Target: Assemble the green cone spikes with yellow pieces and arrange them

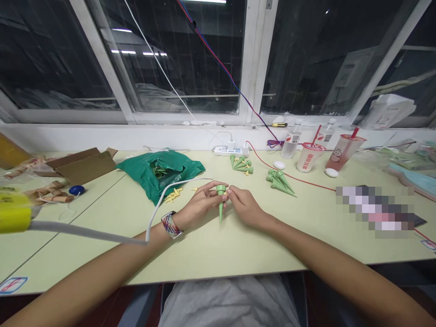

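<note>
A green plastic spike (220, 206) with a wide round cap points downward in my left hand (203, 202), whose thumb and fingers are closed around it just below the cap. My right hand (244, 205) is pinched close against the spike's side. At its fingertips a small yellow plastic piece (225, 194) shows in part, mostly covered by the fingers. More yellow pieces (173, 195) lie in a loose pile left of my hands. Beyond my hands are several green spikes with yellow bits on them (241, 162), and to the right a bunch of green spikes (281, 181).
A torn green plastic bag (139, 170) holds more green parts. A grey cable (102, 234) arcs across my left forearm. Rightward stand drink cups (308, 159), a water bottle (290, 141) and a blurred flat object (378, 211). A power strip (226, 151) lies near the window; cardboard (83, 168) sits left.
</note>
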Demonstrator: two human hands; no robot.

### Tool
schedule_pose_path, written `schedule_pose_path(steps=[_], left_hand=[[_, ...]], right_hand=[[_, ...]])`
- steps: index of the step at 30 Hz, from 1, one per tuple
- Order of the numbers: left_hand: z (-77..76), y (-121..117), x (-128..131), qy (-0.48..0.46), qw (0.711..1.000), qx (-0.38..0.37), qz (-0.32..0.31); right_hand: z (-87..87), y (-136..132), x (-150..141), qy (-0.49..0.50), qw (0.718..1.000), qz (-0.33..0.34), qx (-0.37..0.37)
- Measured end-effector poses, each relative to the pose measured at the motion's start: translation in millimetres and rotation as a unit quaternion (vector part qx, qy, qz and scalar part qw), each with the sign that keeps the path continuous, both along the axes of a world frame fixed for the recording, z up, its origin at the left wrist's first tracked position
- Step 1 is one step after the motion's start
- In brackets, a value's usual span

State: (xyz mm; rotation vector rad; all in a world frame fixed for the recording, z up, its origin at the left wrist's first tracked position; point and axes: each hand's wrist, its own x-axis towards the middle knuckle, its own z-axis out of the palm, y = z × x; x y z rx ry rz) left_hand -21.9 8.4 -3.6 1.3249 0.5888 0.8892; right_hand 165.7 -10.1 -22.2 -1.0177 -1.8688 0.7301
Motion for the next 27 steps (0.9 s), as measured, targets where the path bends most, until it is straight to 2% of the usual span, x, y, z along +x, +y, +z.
schedule_pose_path(steps=[5,13,16,22,27], left_hand=[[3.9,0,-1,0.025,0.999,0.033,0.017],[6.5,-2,0,0.069,0.992,0.092,0.047],[4.9,0,-2,0.067,0.995,0.071,0.033],[5.7,2,-3,0.027,0.999,-0.018,0.024],[9.4,0,-3,0.033,0.998,-0.010,0.056]], right_hand=[[1.0,-3,-5,0.074,0.996,0.011,-0.038],[-11.0,2,-10,0.170,0.975,0.030,-0.138],[-10.4,3,-9,0.155,0.980,0.022,-0.123],[-2.5,2,-4,0.084,0.995,-0.031,-0.053],[-0.6,2,-1,0.064,0.997,-0.031,-0.019]])
